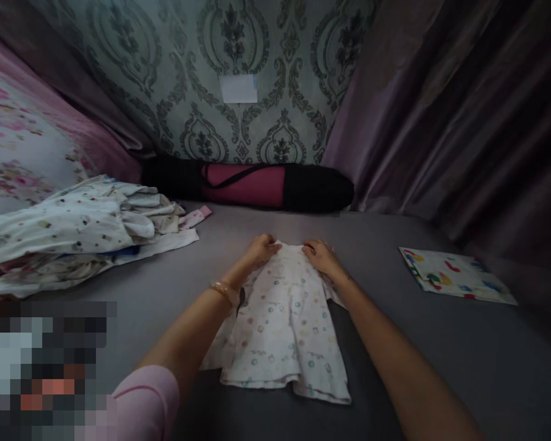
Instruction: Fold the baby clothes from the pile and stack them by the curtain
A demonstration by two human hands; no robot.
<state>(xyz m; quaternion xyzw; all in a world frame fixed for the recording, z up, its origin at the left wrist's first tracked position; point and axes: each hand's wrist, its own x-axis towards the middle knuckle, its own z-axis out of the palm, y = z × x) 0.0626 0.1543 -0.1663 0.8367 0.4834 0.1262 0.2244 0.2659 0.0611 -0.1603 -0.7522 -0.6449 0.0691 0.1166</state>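
The small printed garment (280, 312) lies spread on the grey sheet (371, 245), its long axis running from the fingers back toward the person, hem nearest the body. The left hand (261, 250) and right hand (322, 256) are about equally near, one at each far corner; the fingers of each appear to pinch the cloth there. Left of the left fingers lies a clothes pile (73, 220); well right of the right fingers, a flat patterned piece (457, 275); beyond both, a long bag (248, 184).
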